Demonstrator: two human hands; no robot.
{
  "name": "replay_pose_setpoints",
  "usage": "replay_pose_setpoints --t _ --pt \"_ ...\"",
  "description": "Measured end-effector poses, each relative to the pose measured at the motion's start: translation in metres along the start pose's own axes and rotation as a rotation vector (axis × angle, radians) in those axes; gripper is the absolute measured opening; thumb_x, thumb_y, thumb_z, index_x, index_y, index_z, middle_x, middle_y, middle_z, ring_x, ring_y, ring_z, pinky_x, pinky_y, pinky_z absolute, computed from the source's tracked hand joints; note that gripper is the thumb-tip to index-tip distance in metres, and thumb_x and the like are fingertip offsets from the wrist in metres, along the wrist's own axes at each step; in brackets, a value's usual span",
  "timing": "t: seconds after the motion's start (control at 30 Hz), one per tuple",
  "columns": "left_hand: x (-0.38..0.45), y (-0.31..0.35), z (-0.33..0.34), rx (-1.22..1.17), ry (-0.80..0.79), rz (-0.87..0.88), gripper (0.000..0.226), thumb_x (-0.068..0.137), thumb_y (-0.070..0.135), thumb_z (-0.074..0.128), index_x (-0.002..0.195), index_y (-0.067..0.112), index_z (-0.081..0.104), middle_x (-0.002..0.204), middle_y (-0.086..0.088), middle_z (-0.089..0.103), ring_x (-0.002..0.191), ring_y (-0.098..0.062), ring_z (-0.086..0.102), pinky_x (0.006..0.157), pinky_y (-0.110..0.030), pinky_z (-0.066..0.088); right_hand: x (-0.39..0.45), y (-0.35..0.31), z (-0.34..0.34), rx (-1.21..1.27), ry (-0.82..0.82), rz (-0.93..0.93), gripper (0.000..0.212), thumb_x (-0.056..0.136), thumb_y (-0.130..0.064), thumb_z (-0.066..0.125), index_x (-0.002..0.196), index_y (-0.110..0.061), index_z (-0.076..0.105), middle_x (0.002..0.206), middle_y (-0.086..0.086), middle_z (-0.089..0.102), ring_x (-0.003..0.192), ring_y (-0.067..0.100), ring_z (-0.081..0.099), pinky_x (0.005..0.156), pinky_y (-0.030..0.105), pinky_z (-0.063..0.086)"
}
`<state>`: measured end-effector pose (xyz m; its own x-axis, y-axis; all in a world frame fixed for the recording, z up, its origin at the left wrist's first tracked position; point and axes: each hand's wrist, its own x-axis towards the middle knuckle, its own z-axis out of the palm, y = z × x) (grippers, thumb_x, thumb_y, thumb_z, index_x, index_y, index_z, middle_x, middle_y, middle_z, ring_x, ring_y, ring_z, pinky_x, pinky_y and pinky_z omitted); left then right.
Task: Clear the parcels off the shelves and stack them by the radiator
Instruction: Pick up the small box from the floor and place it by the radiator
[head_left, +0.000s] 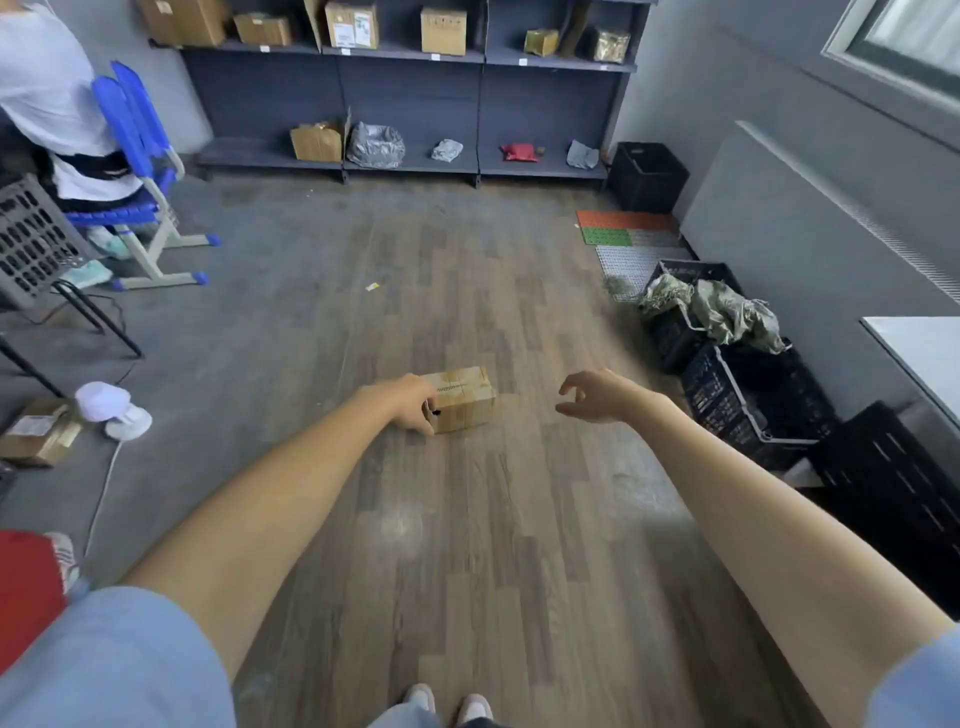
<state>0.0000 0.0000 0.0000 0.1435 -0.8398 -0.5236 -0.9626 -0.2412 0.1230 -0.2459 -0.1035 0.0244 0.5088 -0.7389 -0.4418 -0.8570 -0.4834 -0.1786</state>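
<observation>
Now the left hand (410, 402) grips a small tape-banded brown cardboard parcel (462, 397); right hand (597, 397) hangs loosely curled.

Left hand (410, 402) covers the near end of the cardboard box (462, 399); its fingertips are hidden behind it. Box label print too blurred to read. Seated person (49, 98) cut off by top-left edge.

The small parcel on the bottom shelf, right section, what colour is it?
Red, clearest in the head view.
</observation>
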Motion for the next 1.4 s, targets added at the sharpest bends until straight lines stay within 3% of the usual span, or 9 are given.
replay_pose_setpoints --t 0.47,0.63,0.77,0.87,1.03,1.1,1.2,1.3,1.4 --pt "0.092 -0.056 0.015 0.022 -0.329 -0.160 0.049 0.091 0.047 0.052 0.126 0.014 0.057 0.133 -0.005 0.053 0.121 -0.024 0.050 0.102 -0.036 0.042 0.096 0.028 0.028 -0.040 -0.267 0.124 0.038 0.098 -0.028 0.044 0.131 -0.011 0.052 0.137 0.008 0.050 0.124 0.027 0.048 0.105 0.033 0.038" --pt "0.174 -0.103 -0.010 -0.139 -0.270 -0.168 0.047 0.096 0.040 0.044 0.129 0.008 0.054 0.136 -0.008 0.050 0.122 -0.026 0.049 0.103 -0.036 0.041 0.188 0.032 0.004 -0.080 -0.337 0.212 0.040 0.098 -0.024 0.042 0.135 -0.009 0.047 0.138 0.010 0.048 0.124 0.028 0.049 0.104 0.033 0.041" --pt "0.227 -0.127 -0.024 -0.248 -0.401 -0.166 0.043 0.099 0.035 0.040 0.129 0.006 0.052 0.135 -0.011 0.051 0.112 -0.023 0.053 0.082 -0.025 0.042 0.259 0.023 -0.017 -0.055 -0.370 0.254 0.041 0.098 -0.023 0.041 0.136 -0.008 0.046 0.136 0.011 0.051 0.113 0.025 0.056 0.099 0.033 0.046" --pt "0.275 -0.149 -0.032 -0.325 -0.419 -0.210 0.039 0.099 0.031 0.038 0.122 0.003 0.054 0.113 -0.011 0.056 0.093 -0.018 0.048 0.057 -0.018 0.033 0.318 0.010 -0.023 0.011 -0.328 0.216 0.041 0.099 -0.027 0.038 0.137 -0.013 0.046 0.140 0.009 0.048 0.124 0.029 0.049 0.104 0.036 0.042" --pt "0.357 -0.158 -0.022 -0.509 -0.408 -0.241 0.021 0.099 0.027 0.041 0.095 0.014 0.057 0.103 -0.011 0.054 0.080 -0.015 0.048 0.054 -0.020 0.031 0.401 0.004 0.002 0.215 -0.403 0.208 0.038 0.097 -0.029 0.043 0.132 -0.016 0.051 0.134 0.008 0.054 0.118 0.027 0.054 0.096 0.032 0.043" --pt "0.393 -0.161 -0.015 -0.539 -0.434 -0.243 0.027 0.099 0.027 0.042 0.105 0.009 0.061 0.112 -0.016 0.060 0.092 -0.020 0.057 0.059 -0.020 0.038 0.440 0.009 0.013 0.313 -0.426 0.229 0.038 0.095 -0.025 0.043 0.130 -0.012 0.053 0.130 0.011 0.056 0.108 0.025 0.057 0.088 0.030 0.045" --pt "0.451 -0.168 0.004 -0.609 -0.449 -0.295 0.033 0.098 0.028 0.043 0.117 0.007 0.060 0.123 -0.014 0.060 0.116 -0.027 0.056 0.088 -0.028 0.047 0.507 0.019 0.023 0.395 -0.447 0.245 0.035 0.094 -0.021 0.042 0.124 -0.009 0.056 0.124 0.013 0.059 0.098 0.023 0.055 0.084 0.029 0.045" --pt "0.519 -0.171 0.028 -0.722 -0.381 -0.359 0.020 0.096 0.023 0.043 0.085 0.020 0.059 0.099 -0.011 0.058 0.094 -0.021 0.056 0.079 -0.027 0.041 0.584 0.034 0.041 0.538 -0.392 0.311 0.034 0.095 -0.019 0.044 0.124 -0.009 0.057 0.123 0.013 0.060 0.104 0.027 0.058 0.090 0.033 0.048" --pt "0.575 -0.172 0.056 -0.774 -0.321 -0.363 0.035 0.094 0.018 0.041 0.061 0.028 0.038 0.083 -0.003 0.045 0.078 -0.015 0.042 0.062 -0.026 0.032 0.641 0.049 0.074 0.615 -0.317 0.409 0.032 0.095 -0.016 0.043 0.120 -0.008 0.061 0.115 0.013 0.063 0.096 0.027 0.060 0.070 0.026 0.046"
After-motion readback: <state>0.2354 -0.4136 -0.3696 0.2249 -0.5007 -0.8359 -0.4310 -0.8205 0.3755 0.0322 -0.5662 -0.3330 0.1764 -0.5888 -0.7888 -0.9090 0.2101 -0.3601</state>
